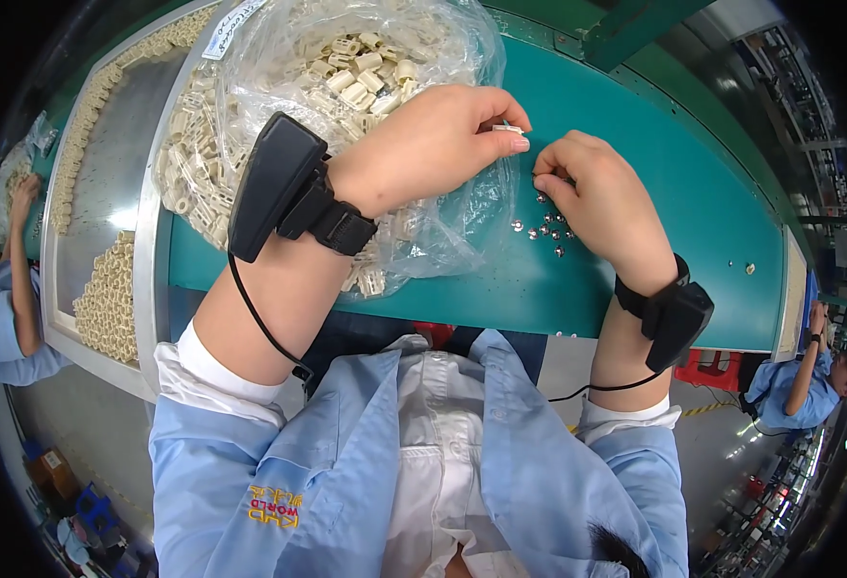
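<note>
My left hand (433, 140) pinches a small cream plastic part (507, 128) between thumb and fingers, only its end showing. Just to the right, apart from it, my right hand (601, 197) has thumb and forefinger pressed together; whatever sits between them is hidden. Several small shiny metal pieces (546, 231) lie on the green tabletop (443, 306) beside and below the right fingertips. Under my left forearm a clear plastic bag (447, 48) lies open, with many cream plastic parts (361, 85) inside and around it.
At the left, a metal-edged tray (158, 250) holds cream parts in rows and a block (107, 299). Black boxes with cables are strapped to my left wrist (274, 183) and right wrist (678, 318). Other people sit at far left (19, 299) and far right (794, 385).
</note>
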{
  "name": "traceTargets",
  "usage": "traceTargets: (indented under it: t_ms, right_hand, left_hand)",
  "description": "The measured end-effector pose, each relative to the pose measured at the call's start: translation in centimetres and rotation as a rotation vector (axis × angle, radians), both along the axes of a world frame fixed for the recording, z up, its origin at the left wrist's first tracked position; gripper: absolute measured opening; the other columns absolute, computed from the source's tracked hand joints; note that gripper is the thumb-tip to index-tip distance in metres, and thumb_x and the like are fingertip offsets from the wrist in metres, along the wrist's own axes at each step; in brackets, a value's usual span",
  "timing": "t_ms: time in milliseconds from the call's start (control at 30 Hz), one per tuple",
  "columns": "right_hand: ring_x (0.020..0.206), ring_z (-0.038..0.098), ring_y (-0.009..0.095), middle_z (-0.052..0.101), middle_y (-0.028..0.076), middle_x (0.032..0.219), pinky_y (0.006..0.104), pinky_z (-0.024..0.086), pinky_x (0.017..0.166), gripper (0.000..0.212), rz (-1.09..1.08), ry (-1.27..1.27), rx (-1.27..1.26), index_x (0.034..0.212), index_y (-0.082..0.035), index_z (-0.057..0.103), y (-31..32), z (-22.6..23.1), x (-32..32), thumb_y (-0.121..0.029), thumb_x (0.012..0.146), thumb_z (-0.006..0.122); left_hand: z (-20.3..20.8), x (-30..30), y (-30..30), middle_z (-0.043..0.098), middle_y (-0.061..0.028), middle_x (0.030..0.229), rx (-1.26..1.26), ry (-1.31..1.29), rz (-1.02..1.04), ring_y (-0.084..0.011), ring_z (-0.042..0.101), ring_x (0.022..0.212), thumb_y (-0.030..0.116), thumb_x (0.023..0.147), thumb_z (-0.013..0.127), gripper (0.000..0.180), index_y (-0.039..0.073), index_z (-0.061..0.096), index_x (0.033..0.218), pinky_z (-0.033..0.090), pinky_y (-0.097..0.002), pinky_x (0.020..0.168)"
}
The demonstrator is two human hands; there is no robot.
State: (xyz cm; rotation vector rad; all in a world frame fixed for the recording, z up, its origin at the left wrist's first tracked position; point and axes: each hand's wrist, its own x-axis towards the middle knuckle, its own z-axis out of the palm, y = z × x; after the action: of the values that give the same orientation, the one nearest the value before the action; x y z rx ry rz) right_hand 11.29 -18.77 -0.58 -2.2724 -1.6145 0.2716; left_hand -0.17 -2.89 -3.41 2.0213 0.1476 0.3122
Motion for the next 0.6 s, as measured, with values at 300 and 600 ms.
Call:
traceTargets:
  t_ms: [300, 600]
  right_hand:
    - [0.078, 0.051, 0.028, 0.053, 0.011, 0.076, 0.0371, 0.043, 0.068, 0.006, 0.034, -0.176, -0.024, 0.077, -0.002, 0.054, 0.2, -0.06, -0.43, -0.006, 0.075, 0.059]
    - [0.078, 0.05, 0.029, 0.052, 0.01, 0.077, 0.0373, 0.041, 0.069, 0.007, 0.096, -0.168, -0.054, 0.079, -0.003, 0.051, 0.32, -0.02, 0.17, -0.004, 0.076, 0.057]
  left_hand:
    - [0.06, 0.02, -0.06, 0.058, -0.0054, 0.077, 0.068, 0.006, -0.011, -0.0114, 0.053, 0.071, 0.019, 0.085, 0.058, 0.022, 0.002, 0.059, 0.099, 0.044, -0.0247, 0.066]
    - [0.21, 0.16, 0.13, 0.06, -0.0078, 0.081, 0.054, 0.012, -0.016, -0.0148, 0.057, 0.075, 0.02, 0.085, 0.058, 0.023, 0.002, 0.059, 0.099, 0.046, -0.0263, 0.07]
